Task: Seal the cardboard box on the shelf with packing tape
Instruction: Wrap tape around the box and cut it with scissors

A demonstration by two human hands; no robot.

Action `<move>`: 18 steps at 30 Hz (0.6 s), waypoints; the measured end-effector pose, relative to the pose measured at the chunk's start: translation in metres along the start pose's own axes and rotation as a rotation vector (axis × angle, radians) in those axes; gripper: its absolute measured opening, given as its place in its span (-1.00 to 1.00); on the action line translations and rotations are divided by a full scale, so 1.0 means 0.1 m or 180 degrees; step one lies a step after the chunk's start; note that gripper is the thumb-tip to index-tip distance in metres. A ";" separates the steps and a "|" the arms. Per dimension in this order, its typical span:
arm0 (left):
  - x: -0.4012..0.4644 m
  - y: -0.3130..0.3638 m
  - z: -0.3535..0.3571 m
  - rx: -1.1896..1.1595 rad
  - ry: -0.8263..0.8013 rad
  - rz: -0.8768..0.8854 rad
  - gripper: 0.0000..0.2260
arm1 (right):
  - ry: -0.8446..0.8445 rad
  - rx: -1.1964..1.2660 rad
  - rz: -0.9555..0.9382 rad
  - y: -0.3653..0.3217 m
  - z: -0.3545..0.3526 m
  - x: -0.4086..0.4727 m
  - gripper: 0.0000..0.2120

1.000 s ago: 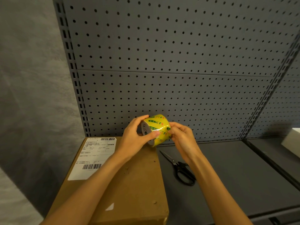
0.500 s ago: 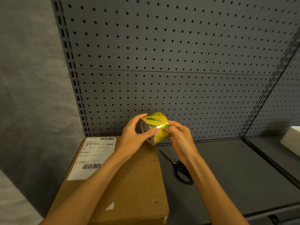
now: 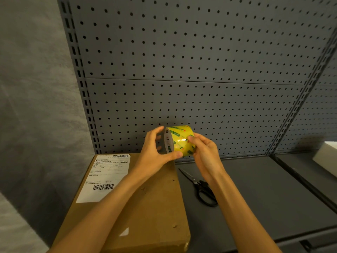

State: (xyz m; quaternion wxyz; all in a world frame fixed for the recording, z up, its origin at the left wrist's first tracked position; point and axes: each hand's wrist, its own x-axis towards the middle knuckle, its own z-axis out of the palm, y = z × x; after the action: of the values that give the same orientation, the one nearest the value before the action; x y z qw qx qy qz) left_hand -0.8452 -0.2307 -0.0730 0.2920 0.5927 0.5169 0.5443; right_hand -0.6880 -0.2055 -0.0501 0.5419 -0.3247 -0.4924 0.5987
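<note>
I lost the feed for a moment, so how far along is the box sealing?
Early stage. Done: the tape roll is picked up, and the cardboard box lies flat on the shelf. In hand: the left hand grips the roll while the right hand fingers pick at its surface, apparently hunting the tape end. Left: no strip pulled out yet, none visibly laid across the box top, and the scissors lie untouched beside the box.
</note>
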 end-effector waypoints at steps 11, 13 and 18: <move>0.01 0.02 -0.03 0.0164 -0.0059 0.0303 -0.84 | 0.0161 -0.0957 0.0092 0.12 -0.07 -0.01 -0.92; 0.03 0.03 -0.04 0.0115 -0.0014 0.0280 -0.80 | 0.0229 -0.1171 0.0094 0.11 -0.07 -0.01 -0.88; 0.03 0.10 -0.08 0.0176 0.0076 0.0333 -0.78 | 0.0121 -0.1950 -0.0050 0.07 -0.07 0.00 -0.48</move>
State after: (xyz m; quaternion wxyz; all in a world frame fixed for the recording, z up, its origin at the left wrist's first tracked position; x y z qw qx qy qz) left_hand -0.8506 -0.2327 -0.0607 0.2406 0.6201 0.5036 0.5514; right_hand -0.6836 -0.2032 -0.0587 0.4326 -0.4803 -0.6423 0.4120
